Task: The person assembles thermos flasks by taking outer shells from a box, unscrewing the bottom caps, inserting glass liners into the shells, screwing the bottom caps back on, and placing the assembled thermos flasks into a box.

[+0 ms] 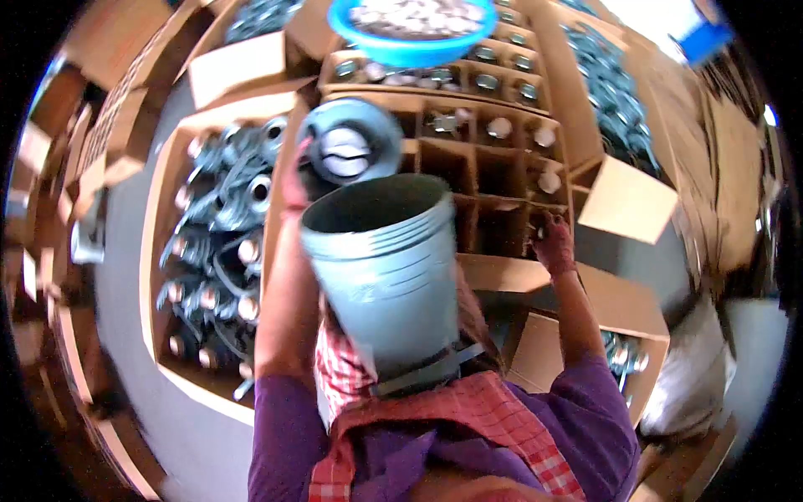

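A large grey-blue plastic bucket (pixel 393 276) stands upright against the body, its dark opening facing up. Just behind it is a smaller blue-grey container (pixel 376 125) with a round white-and-dark thing inside. My left hand (pixel 294 180) is wrapped round the left side of that smaller container. At the near right corner of the divided cardboard box (pixel 502 272), my right hand (pixel 554 243) has its fingers down in a compartment, blurred; what they hold, if anything, cannot be made out. Several bottles with pale tops (pixel 499 128) stand in the box's other compartments.
A blue basin (pixel 410 55) of small pale pieces rests on a box of bottles behind. An open carton (pixel 149 276) of bottles and spray tops is at left. Another carton (pixel 577 125) is at right, with a smaller box (pixel 619 305) nearer and a whitish sack (pixel 690 376) beyond.
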A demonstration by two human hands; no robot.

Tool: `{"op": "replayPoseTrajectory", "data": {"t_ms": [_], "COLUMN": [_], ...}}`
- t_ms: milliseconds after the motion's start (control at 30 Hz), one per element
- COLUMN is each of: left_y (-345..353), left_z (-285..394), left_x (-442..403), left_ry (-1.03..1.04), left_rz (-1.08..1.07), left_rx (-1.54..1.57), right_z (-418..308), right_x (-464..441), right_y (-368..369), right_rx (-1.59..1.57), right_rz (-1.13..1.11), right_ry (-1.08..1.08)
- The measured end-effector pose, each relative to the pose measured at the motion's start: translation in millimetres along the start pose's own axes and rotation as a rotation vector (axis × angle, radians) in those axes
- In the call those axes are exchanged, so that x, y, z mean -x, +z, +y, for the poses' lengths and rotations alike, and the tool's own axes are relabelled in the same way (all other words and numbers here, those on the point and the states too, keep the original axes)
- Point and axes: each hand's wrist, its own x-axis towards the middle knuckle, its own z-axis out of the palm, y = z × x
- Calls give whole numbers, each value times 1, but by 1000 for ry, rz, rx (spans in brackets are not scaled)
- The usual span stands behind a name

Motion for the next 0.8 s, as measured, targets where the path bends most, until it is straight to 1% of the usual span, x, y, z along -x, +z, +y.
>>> {"op": "replayPoseTrajectory", "data": {"t_ms": [33, 67, 133, 200, 233, 333, 400, 433, 467, 567, 667, 733, 767, 800], "left_y": [20, 31, 47, 56, 61, 71, 76, 77, 79, 81, 75, 73, 69, 69], "left_z": [-6, -13, -20, -24, -29, -33, -33, -34, -34, -32, -3, 29, 44, 57], "left_x": [34, 40, 41, 46, 49, 59, 61, 61, 60, 56, 34, 5, -7, -19], "left_ry": [216, 236, 163, 112, 90, 68, 59, 53, 49, 52, 112, 163, 185, 203], "left_rz": [-170, -201, -198, -201, -206, -209, -203, -194, -187, -139, -66, -24, -8, -3], "left_rx": [12, 35, 78, 103, 113, 123, 125, 127, 131, 150, 180, 192, 196, 199], "right_z": [0, 0, -7, -25, -34, -78, -120, -141, -161, -227, -275, -296, -295, -294], "right_x": [3, -1, -4, -9, -13, -31, -43, -46, -50, -60, -67, -70, -72, -85], "right_y": [1, 1, -23, -63, -91, -192, -250, -269, -283, -299, -290, -285, -287, -288], "right_rx": [-80, -159, -292, -258, -287, -325, -299, -333, -359, -278, -74, -211, -354, -569], "right_rz": [12, 32, 113, 185, 221, 412, 463, 459, 462, 585, 691, 490, 213, 60], "right_ry": [17, 35, -140, -52, -102, -314, -535, -582, -625, -920, -1294, -1538, -1537, -1591]}}
